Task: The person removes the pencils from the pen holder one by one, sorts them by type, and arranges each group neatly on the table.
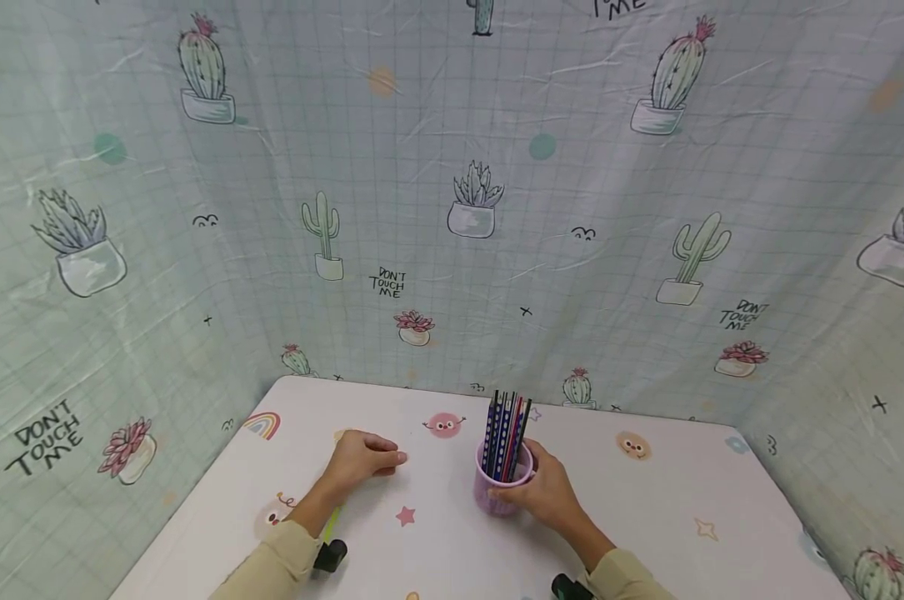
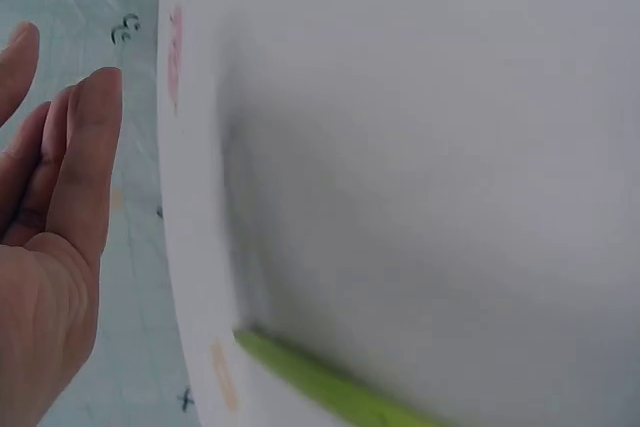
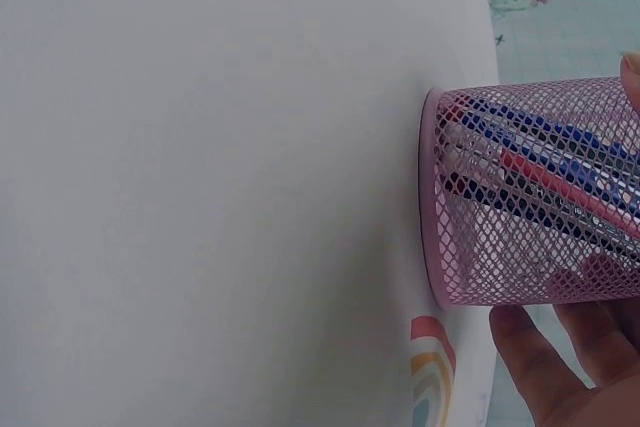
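A pink mesh pencil cup (image 1: 489, 498) stands upright, filled with several dark, dotted and red pencils (image 1: 506, 437). My right hand (image 1: 549, 492) grips it from the right, thumb at the near side and fingers around the back. In the right wrist view the fingertips and thumb touch the cup's mesh wall (image 3: 530, 247). To the cup's left, my left hand (image 1: 365, 458) is over the table and holds nothing; in the left wrist view its thumb and fingers are apart. Beneath the left wrist is a slim green thing (image 2: 330, 387) with a pointed tip, its kind unclear.
The white table (image 1: 437, 558) carries printed pictures, among them a star, a rainbow and smiling faces. A cactus-printed curtain (image 1: 422, 250) rises behind it and along both sides.
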Demonstrator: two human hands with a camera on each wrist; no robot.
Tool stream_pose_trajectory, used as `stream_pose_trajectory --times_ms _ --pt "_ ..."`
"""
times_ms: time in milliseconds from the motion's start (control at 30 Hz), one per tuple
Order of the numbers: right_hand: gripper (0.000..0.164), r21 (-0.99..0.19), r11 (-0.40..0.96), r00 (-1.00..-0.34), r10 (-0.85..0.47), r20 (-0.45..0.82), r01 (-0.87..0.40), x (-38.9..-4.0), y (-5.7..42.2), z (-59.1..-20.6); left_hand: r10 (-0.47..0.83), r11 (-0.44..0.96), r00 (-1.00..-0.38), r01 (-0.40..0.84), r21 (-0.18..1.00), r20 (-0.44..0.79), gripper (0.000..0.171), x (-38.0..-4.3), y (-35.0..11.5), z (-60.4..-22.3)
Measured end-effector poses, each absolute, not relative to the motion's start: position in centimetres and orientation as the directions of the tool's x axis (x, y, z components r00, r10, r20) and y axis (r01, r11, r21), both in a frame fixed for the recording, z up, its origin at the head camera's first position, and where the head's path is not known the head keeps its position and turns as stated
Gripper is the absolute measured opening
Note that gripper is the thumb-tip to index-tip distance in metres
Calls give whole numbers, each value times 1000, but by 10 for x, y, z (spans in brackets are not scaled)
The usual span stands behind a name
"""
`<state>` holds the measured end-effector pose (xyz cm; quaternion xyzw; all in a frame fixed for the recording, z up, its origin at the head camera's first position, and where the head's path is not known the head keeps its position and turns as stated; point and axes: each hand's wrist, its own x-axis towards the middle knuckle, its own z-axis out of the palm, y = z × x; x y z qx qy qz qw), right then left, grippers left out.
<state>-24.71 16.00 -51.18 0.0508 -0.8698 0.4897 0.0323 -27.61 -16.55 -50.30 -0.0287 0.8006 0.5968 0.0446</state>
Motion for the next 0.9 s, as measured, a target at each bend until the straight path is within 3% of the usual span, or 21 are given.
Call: stream_pose_trajectory --times_ms 267,600,900 --pt "99 -852 511 -993 -48 105 -115 -248 160 -512 153 252 -986 -20 968 -60 46 -278 -127 -497" --pt "98 -848 520 -994 -45 94 -104 -250 160 -510 213 271 -976 96 958 38 44 -281 -84 -494" --pt "97 -856 497 -990 -59 131 -143 -252 160 -514 329 169 -943 116 979 55 63 -277 -58 -499"
